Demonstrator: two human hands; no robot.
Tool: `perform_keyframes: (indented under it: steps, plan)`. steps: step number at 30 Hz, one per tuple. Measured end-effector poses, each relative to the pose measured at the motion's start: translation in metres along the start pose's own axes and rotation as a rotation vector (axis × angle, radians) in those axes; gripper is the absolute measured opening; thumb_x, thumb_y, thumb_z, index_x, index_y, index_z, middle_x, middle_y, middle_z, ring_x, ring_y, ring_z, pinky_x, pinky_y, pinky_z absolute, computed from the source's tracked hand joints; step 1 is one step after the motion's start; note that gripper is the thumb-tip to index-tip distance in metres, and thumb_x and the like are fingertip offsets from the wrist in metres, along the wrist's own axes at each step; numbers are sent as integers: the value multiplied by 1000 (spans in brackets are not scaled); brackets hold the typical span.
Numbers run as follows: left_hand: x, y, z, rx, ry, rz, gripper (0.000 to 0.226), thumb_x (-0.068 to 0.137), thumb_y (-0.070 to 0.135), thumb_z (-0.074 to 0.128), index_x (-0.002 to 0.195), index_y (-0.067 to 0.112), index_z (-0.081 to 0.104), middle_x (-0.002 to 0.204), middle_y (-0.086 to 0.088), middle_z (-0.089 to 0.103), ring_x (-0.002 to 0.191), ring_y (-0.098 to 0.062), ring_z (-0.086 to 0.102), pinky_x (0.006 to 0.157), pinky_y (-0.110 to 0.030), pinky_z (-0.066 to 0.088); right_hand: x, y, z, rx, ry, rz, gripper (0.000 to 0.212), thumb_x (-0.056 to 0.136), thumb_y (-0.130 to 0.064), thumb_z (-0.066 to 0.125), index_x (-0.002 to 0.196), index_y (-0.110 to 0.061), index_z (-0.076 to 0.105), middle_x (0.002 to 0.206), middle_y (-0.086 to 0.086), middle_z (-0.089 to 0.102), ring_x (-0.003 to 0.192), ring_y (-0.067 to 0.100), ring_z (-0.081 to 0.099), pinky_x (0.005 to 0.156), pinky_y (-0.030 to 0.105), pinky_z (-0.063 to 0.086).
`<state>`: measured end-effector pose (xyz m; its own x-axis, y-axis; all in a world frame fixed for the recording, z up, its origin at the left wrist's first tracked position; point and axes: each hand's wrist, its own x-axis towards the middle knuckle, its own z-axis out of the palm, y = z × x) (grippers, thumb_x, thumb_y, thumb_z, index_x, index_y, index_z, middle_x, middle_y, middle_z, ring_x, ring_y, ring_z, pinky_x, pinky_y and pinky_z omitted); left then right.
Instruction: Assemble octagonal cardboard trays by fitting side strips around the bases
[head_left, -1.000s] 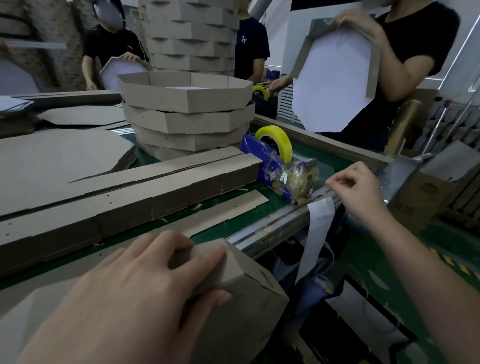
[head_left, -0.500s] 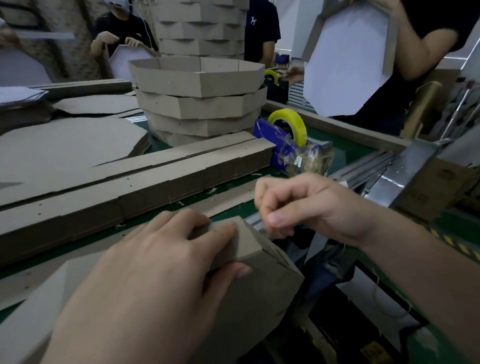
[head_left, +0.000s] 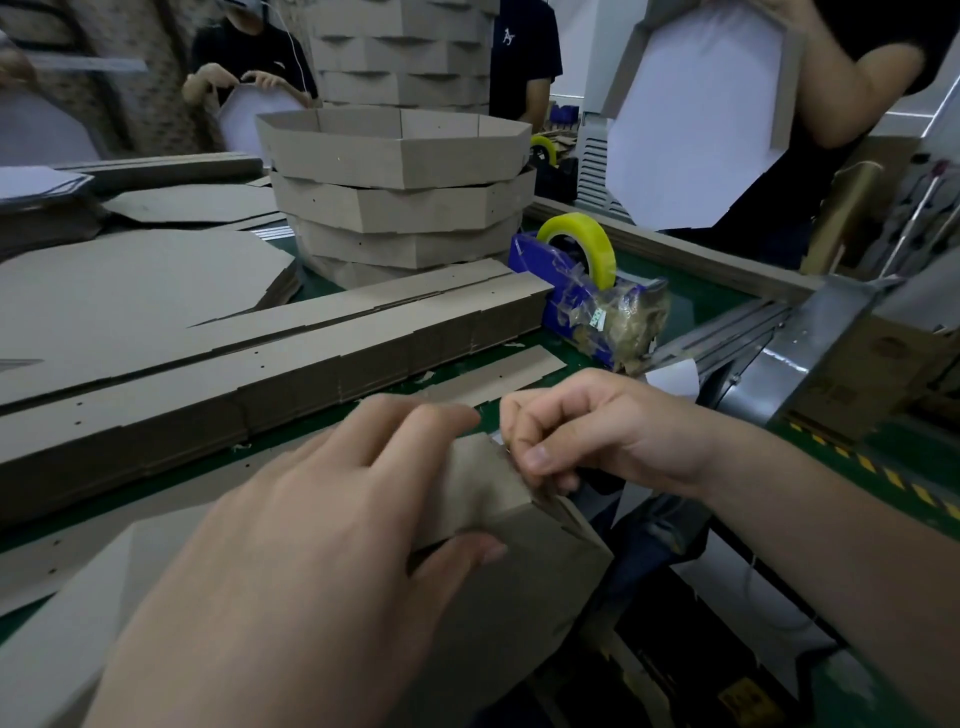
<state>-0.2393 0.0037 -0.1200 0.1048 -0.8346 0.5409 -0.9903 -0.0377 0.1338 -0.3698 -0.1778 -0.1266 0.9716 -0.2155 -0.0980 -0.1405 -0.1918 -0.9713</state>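
I think this is a workshop where people make cardboard trays. I see a long green table (head_left: 691, 304) with piles of strips (head_left: 311, 364) and flat sheets (head_left: 130, 291). Done trays (head_left: 395, 156) stand stacked by a tape roll (head_left: 576, 236). Other workers (head_left: 862, 88) hold white boards (head_left: 691, 130).

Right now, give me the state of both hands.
Left hand: gripping the cardboard tray at its corner.
Right hand: fingers curled, pinching the edge of that same corner.

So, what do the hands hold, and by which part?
The left hand grips the cardboard tray over its top corner; the right hand pinches the edge at that corner.
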Motion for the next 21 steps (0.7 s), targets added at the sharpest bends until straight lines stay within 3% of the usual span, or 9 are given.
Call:
perform_keyframes:
  steps: [4, 7, 11, 17, 21]
  plan:
    - [-2, 0, 0, -9, -26, 75, 31, 73, 56, 48, 92, 41, 67, 104, 10, 64, 69, -18, 68, 41, -33, 49, 0, 1, -1, -16, -14, 24, 21, 72, -10, 60, 58, -22, 69, 74, -3, 56, 60, 11, 47, 58, 21, 40]
    - [-3, 0, 0, -11, -43, 71, 29, 74, 54, 48, 81, 38, 71, 100, 9, 65, 69, -18, 67, 41, -32, 47, -2, -3, -3, -76, -29, 81, 16, 71, -19, 65, 56, -24, 69, 72, -1, 56, 60, 10, 43, 57, 21, 35]
    - [-2, 1, 0, 4, -59, 75, 29, 75, 55, 47, 79, 38, 71, 97, 10, 64, 68, -16, 66, 43, -27, 40, -3, -10, -6, -191, -48, 200, 18, 69, -34, 71, 55, -23, 69, 64, -1, 52, 55, 9, 36, 53, 22, 28]
    - [-2, 3, 6, 9, -51, 95, 32, 75, 53, 45, 78, 34, 71, 97, 5, 64, 65, -21, 64, 41, -36, 49, -4, -10, -10, -212, -121, 337, 31, 75, -40, 66, 48, -26, 66, 48, -11, 44, 49, 8, 34, 54, 25, 25]
    - [-4, 0, 7, -32, -19, 69, 29, 75, 54, 48, 78, 35, 69, 99, 7, 63, 68, -22, 64, 44, -39, 50, -2, 6, -10, -394, -66, 431, 53, 55, -77, 68, 48, -25, 62, 53, -4, 47, 51, 11, 40, 57, 24, 34]
